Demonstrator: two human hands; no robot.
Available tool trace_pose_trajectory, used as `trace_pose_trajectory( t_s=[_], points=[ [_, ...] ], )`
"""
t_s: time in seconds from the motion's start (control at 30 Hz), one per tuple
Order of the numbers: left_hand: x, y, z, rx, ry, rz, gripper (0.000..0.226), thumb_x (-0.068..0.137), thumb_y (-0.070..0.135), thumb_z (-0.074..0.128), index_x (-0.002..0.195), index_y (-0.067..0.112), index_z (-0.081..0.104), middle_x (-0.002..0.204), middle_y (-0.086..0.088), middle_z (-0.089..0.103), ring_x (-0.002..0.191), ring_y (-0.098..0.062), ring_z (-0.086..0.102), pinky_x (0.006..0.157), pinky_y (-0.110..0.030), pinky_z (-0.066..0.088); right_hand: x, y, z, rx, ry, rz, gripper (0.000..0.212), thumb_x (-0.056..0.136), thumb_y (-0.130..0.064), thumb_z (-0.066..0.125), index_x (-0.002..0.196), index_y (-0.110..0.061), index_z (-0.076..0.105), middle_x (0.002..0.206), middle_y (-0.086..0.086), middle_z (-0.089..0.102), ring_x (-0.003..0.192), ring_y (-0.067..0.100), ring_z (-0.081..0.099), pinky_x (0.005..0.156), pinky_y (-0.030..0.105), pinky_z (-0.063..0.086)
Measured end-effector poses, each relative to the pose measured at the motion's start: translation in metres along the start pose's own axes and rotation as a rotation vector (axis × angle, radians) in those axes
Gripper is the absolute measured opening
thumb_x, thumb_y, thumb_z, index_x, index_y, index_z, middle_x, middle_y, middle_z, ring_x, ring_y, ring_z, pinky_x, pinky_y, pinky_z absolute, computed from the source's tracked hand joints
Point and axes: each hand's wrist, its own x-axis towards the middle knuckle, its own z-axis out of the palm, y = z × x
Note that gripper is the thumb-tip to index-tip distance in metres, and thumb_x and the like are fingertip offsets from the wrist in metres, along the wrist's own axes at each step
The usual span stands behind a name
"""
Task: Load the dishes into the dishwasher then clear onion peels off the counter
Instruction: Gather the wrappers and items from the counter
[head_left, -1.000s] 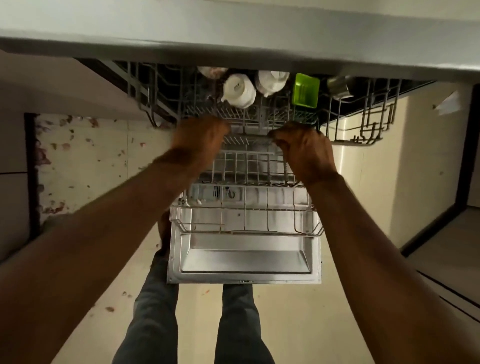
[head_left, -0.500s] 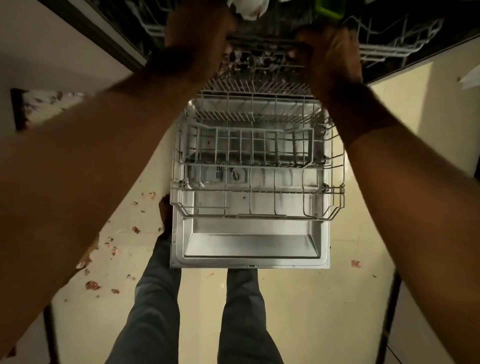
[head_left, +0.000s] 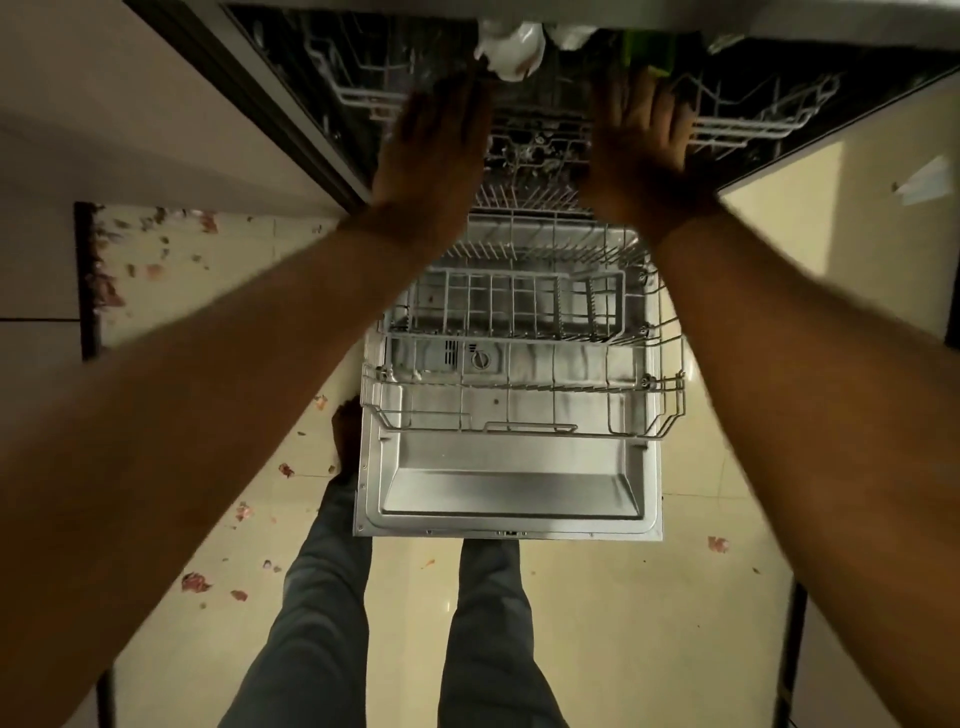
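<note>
The left hand (head_left: 434, 137) and right hand (head_left: 641, 132) are lying side by side on the front edge of the upper rack (head_left: 737, 122), fingers extended into the dishwasher; neither is closed around anything, and both appear to be pressing the rack rather than grasping it, though motion blur is limiting certainty. The rack's long axis is running left to right across both palms, and its travel is pointing straight away from the hands, into the tub. White cups (head_left: 511, 49) and a green container (head_left: 649, 49) are sitting in the rack beyond the fingertips. Below the rack, the lower rack (head_left: 519, 384) is standing pulled out over the open door (head_left: 511, 499). Onion peels (head_left: 195, 582) are lying on the floor left of the door.
</note>
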Motion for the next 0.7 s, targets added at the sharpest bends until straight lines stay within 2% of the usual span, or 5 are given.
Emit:
trace_pose_trajectory(
  t_s=[0.17, 0.37, 0.5, 0.6, 0.7],
  points=[
    [-0.132, 0.034, 0.013, -0.074, -0.273, -0.007, 0.098, 0.097, 0.007, 0.057, 0.162, 0.018, -0.015, 0.171, -0.011, -0.016, 0.158, -0.034, -0.007, 0.126, -0.052, 0.002, -0.135, -0.046, 0.039, 0.224, -0.037, -0.095, 0.107, 0.097, -0.04, 0.066, 0.164, -0.028, -0.017, 0.17, 0.016, -0.025, 0.157, 0.04, -0.015, 0.122, 0.055, -0.006],
    [-0.296, 0.058, 0.006, -0.139, -0.662, -0.024, 0.091, 0.108, 0.033, 0.049, 0.154, 0.013, -0.027, 0.162, -0.008, -0.033, 0.157, -0.028, -0.02, 0.125, -0.042, -0.009, -0.34, -0.091, 0.078, 0.434, -0.302, 0.071, 0.097, 0.099, -0.043, 0.065, 0.166, -0.034, -0.005, 0.172, 0.003, -0.019, 0.16, 0.029, -0.008, 0.128, 0.057, 0.016],
    [-0.329, 0.042, -0.028, -0.169, -0.636, -0.05, 0.091, 0.107, 0.043, 0.05, 0.162, 0.014, -0.017, 0.161, -0.004, -0.032, 0.158, -0.027, -0.016, 0.124, -0.039, -0.008, -0.373, -0.118, 0.052, 0.399, -0.331, 0.095, 0.085, 0.102, -0.043, 0.059, 0.166, -0.033, 0.002, 0.173, 0.004, -0.015, 0.161, 0.028, -0.006, 0.129, 0.053, 0.013],
    [-0.314, 0.021, -0.069, -0.182, -0.542, -0.021, 0.093, 0.106, 0.043, 0.051, 0.162, 0.014, -0.017, 0.168, -0.008, -0.025, 0.159, -0.027, -0.014, 0.129, -0.044, 0.001, -0.352, -0.138, 0.01, 0.353, -0.219, 0.037, 0.081, 0.103, -0.041, 0.057, 0.166, -0.032, 0.007, 0.174, 0.005, -0.012, 0.161, 0.03, -0.006, 0.126, 0.047, 0.003],
    [-0.296, -0.005, -0.117, -0.157, -0.396, 0.031, 0.093, 0.105, 0.041, 0.054, 0.163, 0.014, -0.013, 0.171, -0.009, -0.018, 0.159, -0.027, -0.011, 0.127, -0.043, 0.003, -0.327, -0.164, -0.037, 0.332, -0.092, 0.017, 0.074, 0.104, -0.041, 0.054, 0.166, -0.033, 0.013, 0.174, 0.005, -0.008, 0.16, 0.03, -0.004, 0.127, 0.052, 0.008]
  ],
)
